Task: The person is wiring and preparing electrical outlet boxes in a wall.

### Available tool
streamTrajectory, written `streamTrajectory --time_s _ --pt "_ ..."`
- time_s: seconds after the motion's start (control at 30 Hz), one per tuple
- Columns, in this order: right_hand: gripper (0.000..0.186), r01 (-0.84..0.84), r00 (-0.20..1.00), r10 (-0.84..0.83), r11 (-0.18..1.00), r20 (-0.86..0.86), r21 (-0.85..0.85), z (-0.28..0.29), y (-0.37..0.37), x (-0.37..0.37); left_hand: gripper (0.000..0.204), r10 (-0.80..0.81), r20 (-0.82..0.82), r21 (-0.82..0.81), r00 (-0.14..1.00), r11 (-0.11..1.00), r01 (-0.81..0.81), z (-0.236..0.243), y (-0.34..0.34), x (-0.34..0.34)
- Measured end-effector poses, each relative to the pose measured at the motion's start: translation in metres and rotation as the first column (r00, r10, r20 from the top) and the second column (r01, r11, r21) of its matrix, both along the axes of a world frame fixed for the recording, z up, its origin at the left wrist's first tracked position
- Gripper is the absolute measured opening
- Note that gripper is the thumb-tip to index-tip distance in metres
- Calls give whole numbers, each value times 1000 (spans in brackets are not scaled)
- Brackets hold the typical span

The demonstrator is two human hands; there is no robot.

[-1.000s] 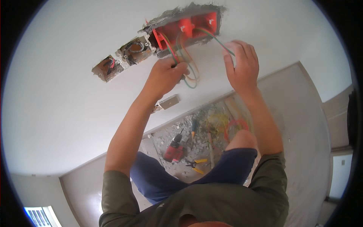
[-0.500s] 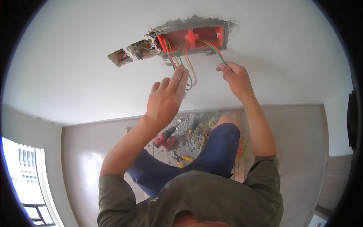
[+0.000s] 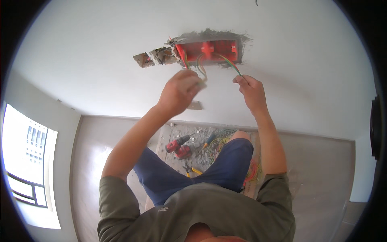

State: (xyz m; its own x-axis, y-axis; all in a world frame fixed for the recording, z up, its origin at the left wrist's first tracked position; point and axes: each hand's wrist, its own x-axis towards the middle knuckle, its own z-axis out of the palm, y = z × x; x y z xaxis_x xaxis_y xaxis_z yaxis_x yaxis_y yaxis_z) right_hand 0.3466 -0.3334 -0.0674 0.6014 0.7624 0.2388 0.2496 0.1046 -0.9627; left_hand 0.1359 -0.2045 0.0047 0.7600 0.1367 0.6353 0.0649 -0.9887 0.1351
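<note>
A red electrical junction box is set in a rough opening in the white wall, with thin wires coming out of it. My right hand pinches green, red and yellow electrical wires from the box's right part. Lower left of the box is my left hand, fingers curled and smeared by motion. It closes on looped electrical wires from the middle of the box; their ends are hidden. More wires from the left part run down behind this hand.
Left of the box are broken-out wall cavities. A wall plate sits low on the wall. Between my legs, rubble covers the floor with a red drill, yellow-handled pliers and loose wire. A window is at left.
My left hand has drawn down slightly and its fingers have curled in, gathering the middle wire loops. My right hand keeps its pinch. The whole view has shifted, bringing the wall plate into sight.
</note>
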Motion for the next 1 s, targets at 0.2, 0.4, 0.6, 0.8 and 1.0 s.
streamTrajectory --time_s 0.2,0.4,0.6,0.8,1.0 --pt "32 31 999 -32 999 31 40 -7 -1 -7 30 137 505 -862 852 29 506 -10 -3 14" --pt "31 48 997 -52 996 51 77 -8 -4 -7 25 264 675 -567 689 -412 713 -27 9 17" --pt "31 82 994 -84 996 73 26 -12 -21 7 22 264 525 -693 809 -419 587 -9 48 29" --pt "29 171 916 -170 985 363 29 -16 -9 -2 17 440 584 -411 682 -565 716 7 51 38" --pt "41 321 288 -414 891 863 321 28 8 -36 15 542 539 -428 645 -484 764 11 34 48"
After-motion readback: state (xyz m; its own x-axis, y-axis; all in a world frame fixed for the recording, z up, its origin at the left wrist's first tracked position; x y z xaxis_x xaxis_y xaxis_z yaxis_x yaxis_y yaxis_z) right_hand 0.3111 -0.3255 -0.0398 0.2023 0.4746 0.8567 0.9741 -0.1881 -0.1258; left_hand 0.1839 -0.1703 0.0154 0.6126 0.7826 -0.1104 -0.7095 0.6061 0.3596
